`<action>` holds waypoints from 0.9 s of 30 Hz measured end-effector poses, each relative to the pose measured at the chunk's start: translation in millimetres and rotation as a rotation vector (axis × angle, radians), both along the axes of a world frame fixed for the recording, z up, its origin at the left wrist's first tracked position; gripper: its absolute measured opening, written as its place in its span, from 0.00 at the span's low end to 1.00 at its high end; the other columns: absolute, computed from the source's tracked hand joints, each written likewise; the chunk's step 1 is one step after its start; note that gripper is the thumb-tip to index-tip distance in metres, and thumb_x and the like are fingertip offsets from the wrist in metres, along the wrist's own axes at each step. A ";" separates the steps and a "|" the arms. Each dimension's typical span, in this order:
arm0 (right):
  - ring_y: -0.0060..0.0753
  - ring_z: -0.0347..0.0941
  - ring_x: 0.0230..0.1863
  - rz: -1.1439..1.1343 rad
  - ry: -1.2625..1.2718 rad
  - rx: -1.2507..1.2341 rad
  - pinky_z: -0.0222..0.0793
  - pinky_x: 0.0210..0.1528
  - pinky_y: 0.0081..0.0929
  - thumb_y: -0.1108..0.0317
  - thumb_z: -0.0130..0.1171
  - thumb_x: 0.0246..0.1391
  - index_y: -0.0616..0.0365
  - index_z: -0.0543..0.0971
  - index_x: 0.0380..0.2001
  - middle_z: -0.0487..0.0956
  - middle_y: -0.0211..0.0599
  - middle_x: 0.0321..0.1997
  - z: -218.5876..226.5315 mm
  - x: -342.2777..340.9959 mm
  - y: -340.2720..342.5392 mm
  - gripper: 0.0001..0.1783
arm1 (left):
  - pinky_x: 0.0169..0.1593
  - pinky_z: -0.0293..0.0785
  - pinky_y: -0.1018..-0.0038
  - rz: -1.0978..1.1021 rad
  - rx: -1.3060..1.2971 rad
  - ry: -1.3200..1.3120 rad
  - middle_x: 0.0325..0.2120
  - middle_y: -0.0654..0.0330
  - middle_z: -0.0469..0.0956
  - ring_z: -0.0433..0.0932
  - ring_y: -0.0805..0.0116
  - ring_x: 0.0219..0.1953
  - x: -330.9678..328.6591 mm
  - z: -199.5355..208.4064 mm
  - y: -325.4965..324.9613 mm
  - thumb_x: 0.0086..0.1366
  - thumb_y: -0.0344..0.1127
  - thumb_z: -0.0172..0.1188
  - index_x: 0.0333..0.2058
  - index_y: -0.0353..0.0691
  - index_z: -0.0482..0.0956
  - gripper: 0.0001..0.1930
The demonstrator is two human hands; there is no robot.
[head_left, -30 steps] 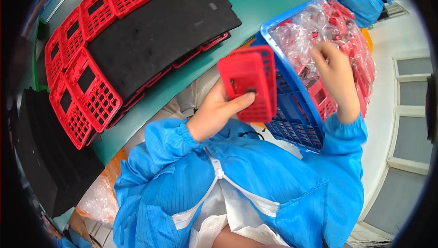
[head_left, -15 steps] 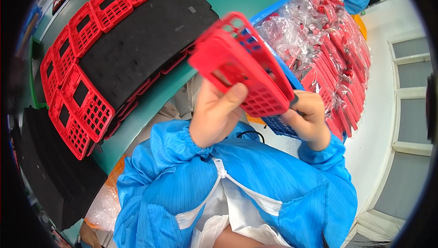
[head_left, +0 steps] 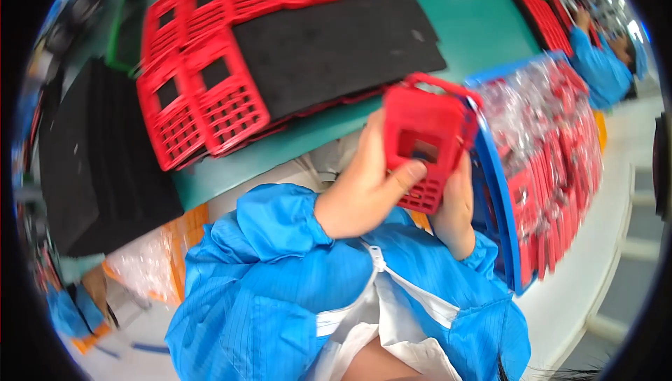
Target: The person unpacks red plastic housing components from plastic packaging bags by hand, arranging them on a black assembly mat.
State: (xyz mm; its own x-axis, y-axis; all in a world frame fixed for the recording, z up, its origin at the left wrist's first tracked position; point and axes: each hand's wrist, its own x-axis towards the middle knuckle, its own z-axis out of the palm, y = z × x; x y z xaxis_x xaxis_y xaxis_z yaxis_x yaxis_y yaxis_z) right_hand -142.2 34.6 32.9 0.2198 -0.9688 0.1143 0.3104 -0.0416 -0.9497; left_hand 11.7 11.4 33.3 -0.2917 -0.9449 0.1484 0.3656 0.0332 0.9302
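Gripped in my left hand [head_left: 367,188] is a red plastic phone-like housing [head_left: 423,116] with a rectangular window and a grid of key holes; the thumb lies across its front beside the holes. A second red housing piece [head_left: 473,111] shows behind it at the right, partly hidden and blurred. My right hand [head_left: 456,202] is closed at the back right edge of these pieces, its fingers largely hidden. To the left, several like red housings [head_left: 225,94] lie in rows along the edges of a black foam sheet [head_left: 329,52].
At the right stands a blue crate [head_left: 498,202] full of red housings in clear plastic bags [head_left: 553,150]. The green table [head_left: 469,24] runs behind. Black foam sheets [head_left: 91,164] are stacked at the left. A person in blue [head_left: 603,69] works at the far right.
The view has swung, so table and crate sit differently. The held housings have turned more upright, their front facing me, and my hands have come closer together.
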 end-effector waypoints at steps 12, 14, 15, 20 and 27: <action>0.18 0.69 0.28 -0.308 0.219 -0.219 0.67 0.33 0.15 0.70 0.45 0.62 0.62 0.60 0.59 0.78 0.39 0.34 51.0 36.3 -76.5 0.23 | 0.61 0.49 0.45 0.544 -0.939 -0.715 0.31 0.70 0.82 0.77 0.60 0.48 87.3 75.5 23.2 0.42 0.31 0.65 0.20 0.49 0.76 0.06; 0.19 0.70 0.34 -0.274 0.242 -0.173 0.67 0.35 0.16 0.74 0.47 0.58 0.60 0.55 0.62 0.76 0.40 0.42 59.4 44.0 -80.9 0.29 | 0.61 0.50 0.47 0.576 -0.880 -0.917 0.34 0.69 0.81 0.74 0.59 0.52 98.9 80.4 9.5 0.41 0.26 0.64 0.21 0.51 0.76 0.09; 0.22 0.71 0.41 -0.222 0.282 -0.166 0.69 0.39 0.18 0.74 0.48 0.57 0.59 0.53 0.64 0.74 0.41 0.47 63.2 45.2 -80.1 0.32 | 0.61 0.51 0.49 0.596 -0.847 -0.993 0.40 0.66 0.79 0.71 0.57 0.55 103.1 81.7 1.4 0.42 0.23 0.62 0.25 0.49 0.76 0.12; 0.32 0.70 0.52 0.101 0.288 -0.062 0.73 0.47 0.24 0.83 0.62 0.41 0.61 0.56 0.63 0.62 0.46 0.60 51.3 40.1 -78.8 0.44 | 0.64 0.49 0.48 0.492 -0.695 -1.514 0.54 0.53 0.67 0.56 0.48 0.63 110.4 72.0 -15.1 0.51 0.21 0.56 0.39 0.48 0.77 0.17; 0.35 0.71 0.53 -0.019 0.626 -0.446 0.76 0.43 0.23 0.84 0.65 0.33 0.57 0.71 0.53 0.59 0.45 0.64 42.5 31.3 -83.5 0.37 | 0.64 0.51 0.50 0.380 -0.740 -1.619 0.51 0.56 0.70 0.60 0.51 0.61 112.3 85.6 -22.6 0.52 0.28 0.58 0.45 0.45 0.75 0.19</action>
